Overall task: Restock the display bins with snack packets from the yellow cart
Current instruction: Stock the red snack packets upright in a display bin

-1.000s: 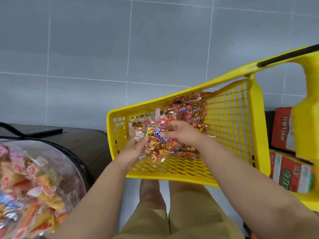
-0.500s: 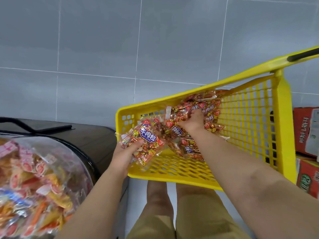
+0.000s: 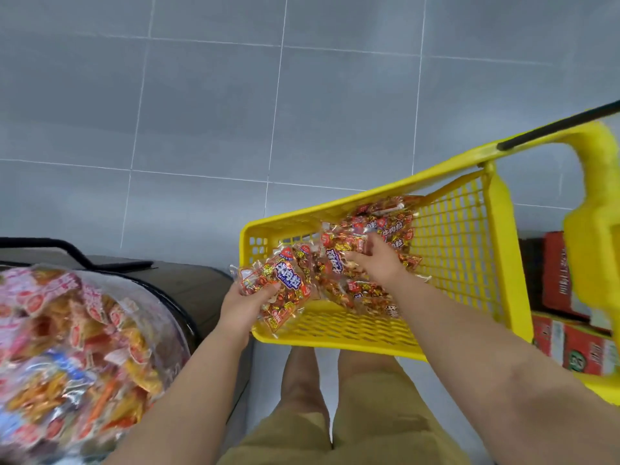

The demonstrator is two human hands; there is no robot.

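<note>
The left hand (image 3: 243,305) grips a red-and-gold packet (image 3: 285,290) at the near left corner of the yellow cart (image 3: 335,345); its thumb is pressed across the packet's lower face and its fingers are curled beneath, so the packet sits above and to the right of the hand, with its lower end hanging over the cart's front rim; the right hand (image 3: 380,265) reaches further in, palm down over the middle of the basket, its fingers (image 3: 357,256) bent onto a second packet (image 3: 337,260) at the left edge of the heap of snack packets (image 3: 389,226); that second packet lies under and just left of the fingertips, touching them, though I cannot tell if it is lifted clear of the rest; the heap itself rests against the basket's far wall, beyond the right hand, and trails down under the wrist toward the near side; the two hands are apart, with the red-and-gold packet between them; at the lower left the display bin (image 3: 73,347) shows a clear curved cover over a blurred mass of pink, orange and yellow packets, well to the left of the left hand, on a dark desk (image 3: 188,283); the cart's black handle bar (image 3: 553,127) crosses the upper right; red cartons (image 3: 557,273) are stacked beyond the cart's right wall; a grey tiled floor (image 3: 302,112) lies behind; khaki shorts (image 3: 335,427) show at the bottom.
</note>
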